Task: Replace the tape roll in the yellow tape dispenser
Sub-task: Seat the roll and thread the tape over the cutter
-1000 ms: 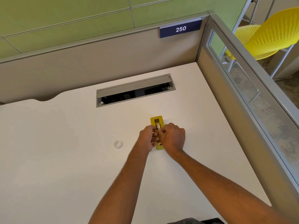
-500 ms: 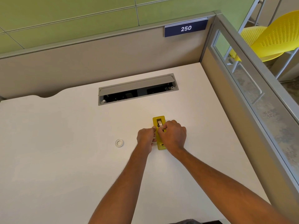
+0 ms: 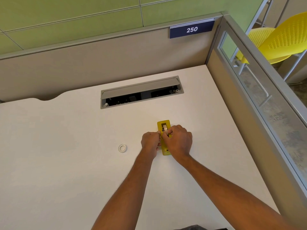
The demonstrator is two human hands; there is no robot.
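Yellow tape dispenser lying flat on the white bench, right of centre, long axis running away from the camera. Tape roll seated edge-up in the open well at the far end, pale band showing. Near end of the dispenser peeking out between the two wrists, small dark slot visible there.

Left hand pressed against the left flank of the dispenser, fingers curled in toward it; grip closed on the dispenser body as far as can be seen, fingertips hidden behind the knuckles. Right hand draped over the middle of the dispenser from the right, fingers bent down at the near edge of the roll; closed around the dispenser and touching the roll, though exactly what the fingertips pinch cannot be told. Both forearms bare, reaching in from the bottom edge.

Small white ring, an empty tape core by the look of it, lying flat on the bench to the left of the left hand, apart from it.

Farther back, grey cable tray recessed in the bench, lid tilted open, dark inside. Beige partition behind, with a blue plate reading 250. Glass-panelled divider on the right; yellow chair beyond it.
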